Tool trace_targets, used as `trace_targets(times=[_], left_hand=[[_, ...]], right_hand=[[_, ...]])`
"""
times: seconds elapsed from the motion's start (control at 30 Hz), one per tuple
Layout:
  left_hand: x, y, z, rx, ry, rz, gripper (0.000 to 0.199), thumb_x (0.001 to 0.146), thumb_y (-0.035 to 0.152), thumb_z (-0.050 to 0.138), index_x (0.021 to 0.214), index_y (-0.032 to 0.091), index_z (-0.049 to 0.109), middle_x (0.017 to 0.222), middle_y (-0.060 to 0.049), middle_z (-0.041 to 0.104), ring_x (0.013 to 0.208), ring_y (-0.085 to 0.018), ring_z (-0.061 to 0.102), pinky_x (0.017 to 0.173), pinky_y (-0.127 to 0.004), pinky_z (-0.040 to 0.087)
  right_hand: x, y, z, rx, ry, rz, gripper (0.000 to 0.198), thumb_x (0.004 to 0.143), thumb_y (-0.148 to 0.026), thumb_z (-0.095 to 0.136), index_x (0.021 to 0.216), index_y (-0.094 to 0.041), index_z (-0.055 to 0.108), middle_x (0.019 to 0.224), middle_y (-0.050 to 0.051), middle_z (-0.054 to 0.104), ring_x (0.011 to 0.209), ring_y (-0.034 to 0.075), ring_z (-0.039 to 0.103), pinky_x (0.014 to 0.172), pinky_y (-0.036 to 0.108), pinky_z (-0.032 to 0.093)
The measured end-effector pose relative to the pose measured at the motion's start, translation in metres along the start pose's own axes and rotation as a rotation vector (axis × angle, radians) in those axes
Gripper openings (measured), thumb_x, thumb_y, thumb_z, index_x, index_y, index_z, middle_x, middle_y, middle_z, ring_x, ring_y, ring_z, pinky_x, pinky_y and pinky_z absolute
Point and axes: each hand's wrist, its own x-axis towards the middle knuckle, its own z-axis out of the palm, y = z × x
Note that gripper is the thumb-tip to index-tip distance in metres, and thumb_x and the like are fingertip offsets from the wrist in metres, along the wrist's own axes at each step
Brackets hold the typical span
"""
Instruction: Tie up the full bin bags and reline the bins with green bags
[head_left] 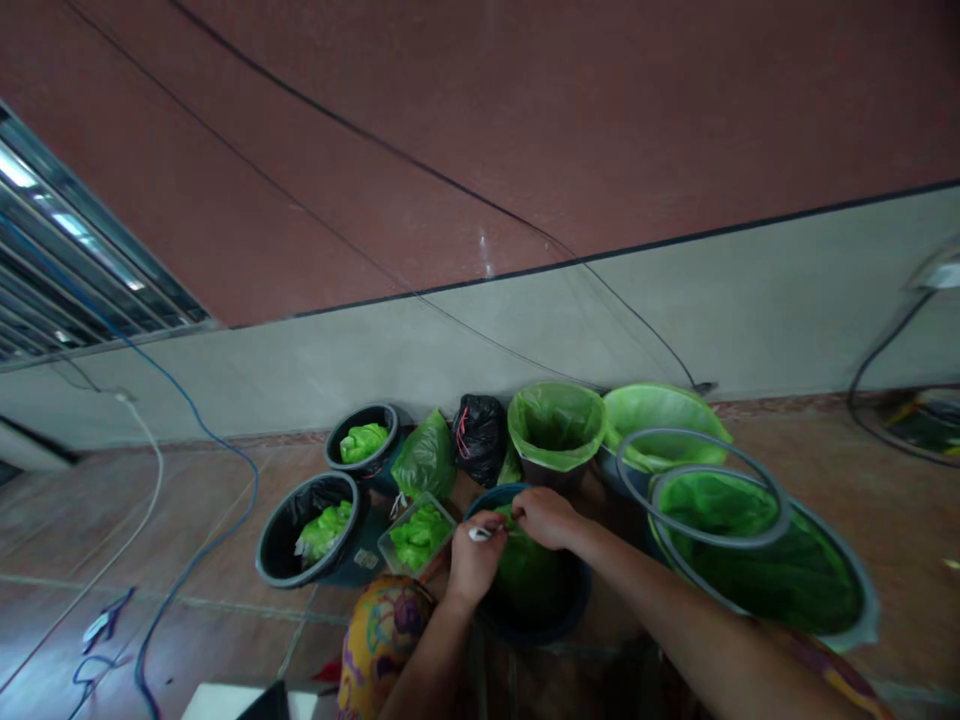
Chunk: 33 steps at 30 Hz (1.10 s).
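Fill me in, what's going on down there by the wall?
A person is working with both hands over a dark blue bin. The left hand and right hand are close together at the top of the green bag inside it. A small white item shows at the left hand, too small to identify. Behind the bin, a full green bag and a black bag sit near the wall.

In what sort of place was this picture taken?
Perhaps a plain room or a covered porch; the picture does not settle which. The barred window, the two-coloured wall and the floor with tile-like lines suggest this.
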Motion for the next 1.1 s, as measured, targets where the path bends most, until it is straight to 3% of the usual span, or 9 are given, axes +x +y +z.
trace_targets(times=[0.13,0.3,0.4,0.57,0.7,0.87,1.0,1.1], left_hand=[[-0.003,0.001,0.002,0.116,0.042,0.125,0.032,0.074,0.005,0.051,0.095,0.017,0.072,0.093,-0.006,0.072,0.088,-0.017,0.066,0.083,-0.03,0.049],[-0.01,0.0,0.009,0.27,0.123,0.206,0.04,0.076,0.001,0.044,0.1,0.019,0.071,0.096,-0.006,0.07,0.093,-0.019,0.064,0.087,-0.033,0.049],[-0.01,-0.005,0.017,0.272,0.181,0.164,0.04,0.078,0.003,0.042,0.102,0.02,0.068,0.1,-0.007,0.069,0.096,-0.02,0.063,0.088,-0.034,0.048],[-0.004,-0.01,0.024,0.322,0.192,-0.043,0.027,0.08,0.008,0.043,0.087,0.019,0.066,0.092,-0.011,0.067,0.086,-0.022,0.062,0.08,-0.035,0.046],[0.0,-0.011,0.023,0.31,0.107,-0.115,0.022,0.075,0.007,0.048,0.081,0.021,0.064,0.089,-0.01,0.066,0.082,-0.021,0.06,0.075,-0.032,0.043],[0.004,-0.009,0.023,0.264,0.032,-0.094,0.019,0.071,0.009,0.052,0.078,0.021,0.065,0.086,-0.009,0.066,0.081,-0.021,0.059,0.073,-0.031,0.043],[0.0,-0.002,0.02,0.279,0.065,-0.037,0.029,0.069,0.004,0.048,0.082,0.021,0.067,0.088,-0.007,0.068,0.085,-0.019,0.062,0.077,-0.029,0.044],[-0.009,0.005,0.012,0.389,0.032,-0.045,0.03,0.07,0.002,0.047,0.083,0.019,0.068,0.088,-0.007,0.069,0.087,-0.02,0.062,0.082,-0.029,0.044]], right_hand=[[0.005,-0.003,0.014,0.211,0.057,-0.128,0.033,0.08,-0.009,0.046,0.099,-0.016,0.073,0.1,0.009,0.073,0.096,0.019,0.065,0.081,0.026,0.044],[0.013,-0.001,0.032,0.456,0.008,-0.125,0.033,0.082,-0.009,0.038,0.094,-0.014,0.069,0.085,0.007,0.071,0.065,0.013,0.063,0.064,0.024,0.045],[0.019,0.005,0.043,0.572,-0.05,-0.062,0.033,0.083,-0.013,0.036,0.089,-0.014,0.068,0.077,0.005,0.069,0.054,0.012,0.058,0.053,0.023,0.042],[0.028,0.017,0.055,0.655,-0.138,0.053,0.023,0.079,-0.025,0.043,0.072,-0.017,0.063,0.058,0.0,0.058,0.045,0.01,0.051,0.044,0.021,0.034],[0.027,0.019,0.053,0.53,-0.101,0.109,0.021,0.077,-0.027,0.044,0.071,-0.019,0.063,0.058,0.002,0.06,0.052,0.015,0.058,0.047,0.023,0.04],[0.024,0.018,0.049,0.096,0.075,-0.075,0.026,0.08,-0.02,0.045,0.087,-0.026,0.069,0.09,0.008,0.074,0.093,0.024,0.068,0.077,0.032,0.052],[0.015,0.013,0.044,-0.14,0.079,-0.111,0.039,0.084,-0.01,0.04,0.108,-0.021,0.068,0.108,0.013,0.072,0.101,0.025,0.068,0.09,0.034,0.049],[0.005,0.007,0.032,-0.28,0.055,-0.07,0.04,0.09,-0.008,0.03,0.107,-0.013,0.066,0.104,0.016,0.071,0.095,0.026,0.069,0.083,0.035,0.05]])
